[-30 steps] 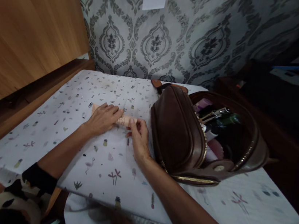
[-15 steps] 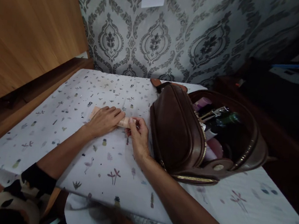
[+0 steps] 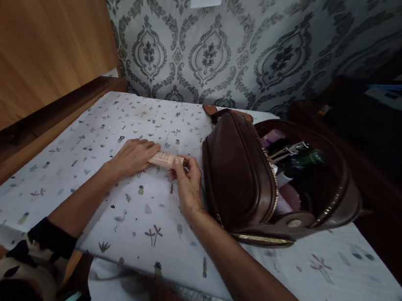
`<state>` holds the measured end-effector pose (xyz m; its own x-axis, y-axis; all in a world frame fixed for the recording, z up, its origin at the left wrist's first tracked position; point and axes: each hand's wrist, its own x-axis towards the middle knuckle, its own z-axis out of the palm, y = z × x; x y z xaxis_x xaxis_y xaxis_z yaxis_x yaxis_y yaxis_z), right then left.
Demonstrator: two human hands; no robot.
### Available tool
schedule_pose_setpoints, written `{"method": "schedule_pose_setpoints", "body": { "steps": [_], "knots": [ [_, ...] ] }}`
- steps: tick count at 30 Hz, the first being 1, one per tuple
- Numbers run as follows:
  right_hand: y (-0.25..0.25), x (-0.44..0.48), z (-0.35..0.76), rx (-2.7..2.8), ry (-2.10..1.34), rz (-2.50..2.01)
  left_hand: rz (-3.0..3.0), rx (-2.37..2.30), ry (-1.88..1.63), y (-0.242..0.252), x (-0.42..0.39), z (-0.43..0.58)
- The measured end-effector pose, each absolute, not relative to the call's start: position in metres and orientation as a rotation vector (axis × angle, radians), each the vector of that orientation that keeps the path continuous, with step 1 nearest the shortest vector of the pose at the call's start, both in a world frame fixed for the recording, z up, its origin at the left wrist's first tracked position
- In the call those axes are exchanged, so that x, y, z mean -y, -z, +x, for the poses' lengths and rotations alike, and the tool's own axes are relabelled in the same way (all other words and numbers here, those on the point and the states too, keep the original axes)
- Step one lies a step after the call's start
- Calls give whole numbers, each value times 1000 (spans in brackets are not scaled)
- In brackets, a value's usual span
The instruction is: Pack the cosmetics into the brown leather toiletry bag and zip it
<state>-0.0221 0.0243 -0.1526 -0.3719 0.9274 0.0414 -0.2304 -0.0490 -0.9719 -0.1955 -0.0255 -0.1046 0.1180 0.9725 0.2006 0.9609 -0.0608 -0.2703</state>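
A beige squeeze tube (image 3: pixel 163 159) lies sideways between my hands, low over the patterned tablecloth. My left hand (image 3: pixel 134 157) is curled palm-down over its left end, fingers together, and covers that end. At the other end, my right hand (image 3: pixel 187 174) pinches the tube between thumb and fingers. Fine print on the tube is too small to read. Just right of my right hand stands a brown cosmetic bag (image 3: pixel 238 175), unzipped and gaping.
Inside the bag are a pink-capped item (image 3: pixel 273 138), a green bottle (image 3: pixel 309 157) and other cosmetics. The white tablecloth (image 3: pixel 104 212) covers the table. A wooden cabinet (image 3: pixel 47 26) rises at the left, and patterned wallpaper (image 3: pixel 208 58) backs the table.
My left hand has slid left along the tube, so more of its middle shows. My right hand keeps its pinch at nearly the same spot. The bag has not moved.
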Motion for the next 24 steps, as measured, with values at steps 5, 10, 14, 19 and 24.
{"method": "schedule_pose_setpoints", "body": {
  "steps": [5,10,14,19,24],
  "knots": [
    [156,-25,-21,1368,-1525,-755,-2124,1987,-31,100,26,-201],
    [157,-23,-18,1506,-1384,-675,-2203,2156,-48,91,28,-201],
    [156,-23,-15,1590,-1306,-622,-2237,2230,-58,88,28,-203],
    [158,-25,-18,1549,-1354,-673,-2235,2216,-57,88,27,-201],
    [157,-27,-21,1474,-1464,-701,-2204,2135,-68,93,27,-202]
  ]
}}
